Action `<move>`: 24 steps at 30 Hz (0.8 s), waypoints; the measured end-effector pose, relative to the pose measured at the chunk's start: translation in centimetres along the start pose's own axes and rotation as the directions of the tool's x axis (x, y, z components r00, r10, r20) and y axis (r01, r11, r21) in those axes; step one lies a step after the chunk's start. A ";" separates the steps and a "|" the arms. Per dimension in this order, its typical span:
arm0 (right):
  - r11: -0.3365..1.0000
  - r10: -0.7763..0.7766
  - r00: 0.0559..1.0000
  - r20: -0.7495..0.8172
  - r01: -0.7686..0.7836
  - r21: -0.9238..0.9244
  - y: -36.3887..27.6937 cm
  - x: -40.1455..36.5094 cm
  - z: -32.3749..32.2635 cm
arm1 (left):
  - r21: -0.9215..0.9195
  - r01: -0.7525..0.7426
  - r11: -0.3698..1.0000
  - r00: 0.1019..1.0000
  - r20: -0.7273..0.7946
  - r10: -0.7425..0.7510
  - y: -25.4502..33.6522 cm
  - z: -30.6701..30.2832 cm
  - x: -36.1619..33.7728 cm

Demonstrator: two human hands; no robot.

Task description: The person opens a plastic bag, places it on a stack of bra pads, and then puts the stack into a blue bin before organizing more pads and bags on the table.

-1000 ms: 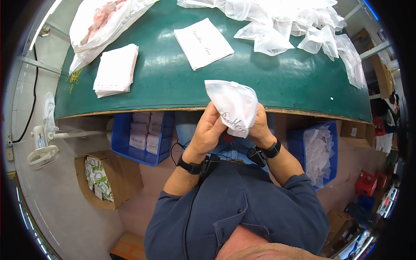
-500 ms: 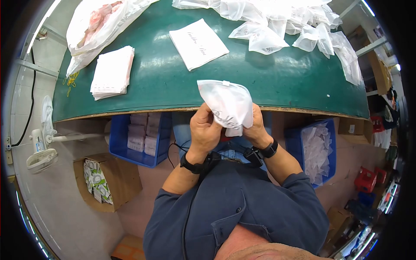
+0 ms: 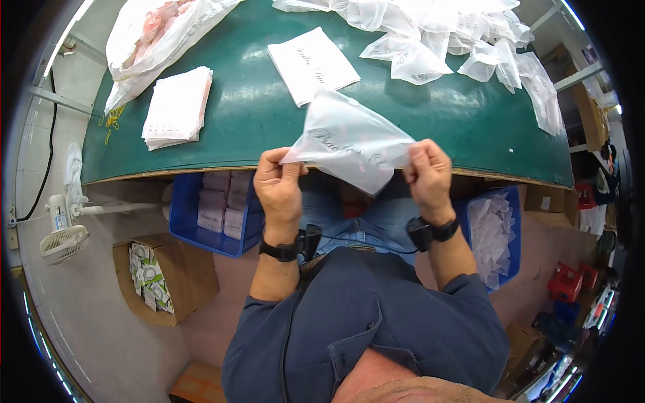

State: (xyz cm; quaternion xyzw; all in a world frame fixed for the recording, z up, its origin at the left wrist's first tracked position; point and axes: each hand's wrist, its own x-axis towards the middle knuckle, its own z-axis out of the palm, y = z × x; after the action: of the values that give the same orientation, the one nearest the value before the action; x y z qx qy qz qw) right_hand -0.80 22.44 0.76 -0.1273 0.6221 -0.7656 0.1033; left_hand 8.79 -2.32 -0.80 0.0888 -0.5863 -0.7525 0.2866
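Observation:
A frosted plastic bag with dark script lettering (image 3: 353, 141) is stretched out flat over the near edge of the green table (image 3: 235, 127). My left hand (image 3: 279, 188) pinches its left corner between thumb and fingers. At the right corner, my right hand (image 3: 428, 176) is closed on the same bag. Faint pinkish shapes show through the plastic. Just beyond the bag lies a stack of white printed bags (image 3: 314, 66), which the bag's top corner slightly overlaps. Another white stack (image 3: 177, 107) lies to the left.
Filled frosted bags (image 3: 410, 57) spread over the table's back right. A large white bag with pink items (image 3: 158, 40) is at back left. Below the table are two blue bins (image 3: 232, 248) (image 3: 516, 232), a cardboard box (image 3: 191, 282) and a fan (image 3: 64, 242).
My hands have moved apart, the left one leftward and the right one rightward. The bag, bunched up before, is now pulled wide and flat between them.

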 end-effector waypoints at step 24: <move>0.928 -0.298 0.952 0.065 0.305 -0.214 -2.7 3.7 3.2 | -0.074 0.193 0.978 0.978 0.089 -0.186 0.1 2.2 -1.2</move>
State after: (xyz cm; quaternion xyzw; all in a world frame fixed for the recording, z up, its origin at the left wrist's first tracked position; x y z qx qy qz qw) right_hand -3.29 18.84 4.22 -0.2441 0.6748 -0.6962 -0.0206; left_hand 8.75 0.13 -0.24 0.1019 -0.5548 -0.8029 0.1928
